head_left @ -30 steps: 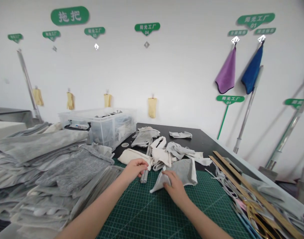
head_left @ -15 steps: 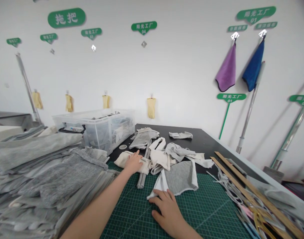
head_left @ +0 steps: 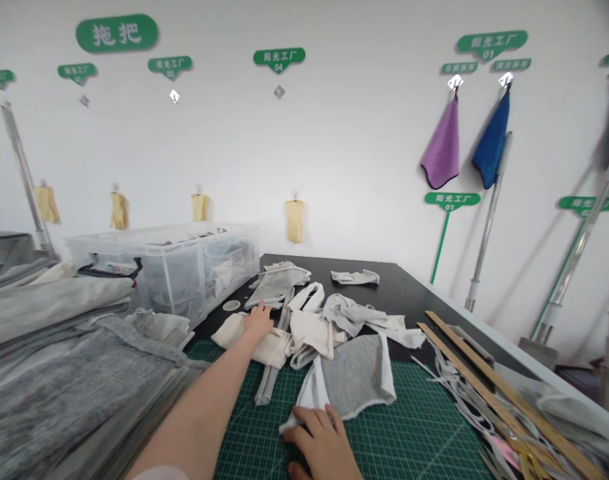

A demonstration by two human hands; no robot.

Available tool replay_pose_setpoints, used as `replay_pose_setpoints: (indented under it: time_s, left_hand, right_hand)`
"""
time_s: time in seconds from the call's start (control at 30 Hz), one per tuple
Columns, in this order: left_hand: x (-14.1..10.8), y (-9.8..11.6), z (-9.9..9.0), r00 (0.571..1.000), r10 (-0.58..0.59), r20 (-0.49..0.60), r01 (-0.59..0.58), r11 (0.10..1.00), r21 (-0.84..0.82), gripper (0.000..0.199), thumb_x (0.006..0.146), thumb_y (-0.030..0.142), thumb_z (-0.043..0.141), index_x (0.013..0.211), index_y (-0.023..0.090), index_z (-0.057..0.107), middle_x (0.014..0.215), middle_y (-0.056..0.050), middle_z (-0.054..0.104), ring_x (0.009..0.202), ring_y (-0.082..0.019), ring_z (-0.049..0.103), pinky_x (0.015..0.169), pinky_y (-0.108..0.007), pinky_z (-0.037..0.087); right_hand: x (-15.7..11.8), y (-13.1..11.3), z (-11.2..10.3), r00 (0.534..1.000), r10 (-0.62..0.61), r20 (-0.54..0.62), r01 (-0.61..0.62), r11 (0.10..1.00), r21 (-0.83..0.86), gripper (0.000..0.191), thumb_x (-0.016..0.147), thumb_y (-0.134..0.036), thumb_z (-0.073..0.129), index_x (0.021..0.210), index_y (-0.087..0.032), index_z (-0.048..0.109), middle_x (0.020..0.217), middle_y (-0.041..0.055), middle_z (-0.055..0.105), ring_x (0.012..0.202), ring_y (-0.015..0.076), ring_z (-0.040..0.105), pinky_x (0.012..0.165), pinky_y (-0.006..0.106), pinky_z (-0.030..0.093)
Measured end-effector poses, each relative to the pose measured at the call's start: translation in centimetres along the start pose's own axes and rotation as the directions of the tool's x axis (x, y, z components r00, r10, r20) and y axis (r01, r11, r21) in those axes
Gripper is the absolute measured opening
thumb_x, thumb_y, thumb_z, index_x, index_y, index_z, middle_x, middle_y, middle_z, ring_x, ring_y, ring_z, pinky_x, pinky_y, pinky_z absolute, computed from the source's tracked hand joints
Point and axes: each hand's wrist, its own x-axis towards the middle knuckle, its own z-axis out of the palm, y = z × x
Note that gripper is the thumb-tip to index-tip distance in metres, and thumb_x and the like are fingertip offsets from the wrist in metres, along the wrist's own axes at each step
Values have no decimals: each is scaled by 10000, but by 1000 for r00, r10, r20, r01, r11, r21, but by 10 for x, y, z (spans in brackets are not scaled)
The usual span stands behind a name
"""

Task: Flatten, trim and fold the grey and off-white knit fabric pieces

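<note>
My left hand (head_left: 259, 321) reaches out over a cream folded cloth (head_left: 274, 345) lying at the back edge of the green cutting mat (head_left: 414, 433). Its fingers point away from me, and whether they grip anything is hard to see. My right hand (head_left: 319, 437) rests with spread fingers at the near left corner of a grey cloth with white edges (head_left: 357, 373). Between the hands, a rolled grey strip (head_left: 267, 385) runs under the cream cloth. More cream and grey scraps (head_left: 312, 330) lie just beyond.
On the left are a tall stack of grey cloths (head_left: 84, 387) and a clear plastic bin (head_left: 184, 273). Wooden strips (head_left: 509, 380), tangled cords (head_left: 459, 387) and yellow-handled scissors (head_left: 529, 463) lie at the right. A white wall stands behind the black table (head_left: 399, 287).
The view has shifted, so the mat and cloths sit slightly lower and further left. My left hand has moved a little toward the back edge of the cream cloth. My right hand stays by the grey cloth.
</note>
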Motion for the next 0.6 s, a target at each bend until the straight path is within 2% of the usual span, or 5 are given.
replay_pose_setpoints:
  time_s: [0.07, 0.13, 0.23, 0.37, 0.6]
  left_hand:
    - [4, 0, 10, 1000, -15, 20, 15, 1000, 16, 570, 673, 300, 376, 1214, 206, 219, 1279, -102, 194, 1060, -256, 315, 801, -386, 305]
    - [7, -1, 17, 999, -35, 41, 33, 999, 31, 602, 680, 321, 352, 1234, 187, 157, 1219, -113, 311, 1013, -258, 359, 787, -402, 308]
    - [12, -2, 20, 999, -36, 32, 34, 997, 65, 510, 680, 300, 333, 1171, 169, 294, 1067, -105, 462, 984, -258, 374, 772, -416, 313]
    - [18, 2, 18, 999, -43, 18, 41, 994, 98, 328, 685, 224, 315, 950, 152, 493, 1047, -109, 460, 962, -247, 388, 754, -399, 330]
    - [17, 12, 18, 995, -84, -51, 89, 993, 82, 383, 736, 214, 291, 1107, 165, 369, 997, -137, 462, 895, -243, 435, 716, -418, 344]
  right_hand:
    - [3, 1, 0, 999, 15, 43, -15, 1000, 3, 338, 711, -392, 481, 1035, -305, 443, 1208, 0, 335, 1084, 221, 302, 898, 476, 144]
    - [5, 2, 2, 999, 20, 48, -21, 1000, 7, 323, 709, -366, 496, 1021, -292, 459, 1205, 9, 343, 1078, 234, 311, 892, 490, 150]
    - [6, 3, 4, 1000, 3, 13, -3, 1000, 3, 315, 710, -363, 497, 1014, -292, 461, 1201, 10, 348, 1069, 239, 322, 887, 499, 157]
    - [9, 4, 7, 1000, 6, 23, -5, 1000, -20, 317, 720, -387, 480, 1022, -294, 455, 1209, 10, 339, 1073, 242, 320, 887, 507, 158]
    - [14, 7, 11, 999, -42, -7, 41, 995, -95, 313, 703, -412, 505, 987, -280, 493, 1160, 45, 400, 1014, 275, 388, 832, 537, 241]
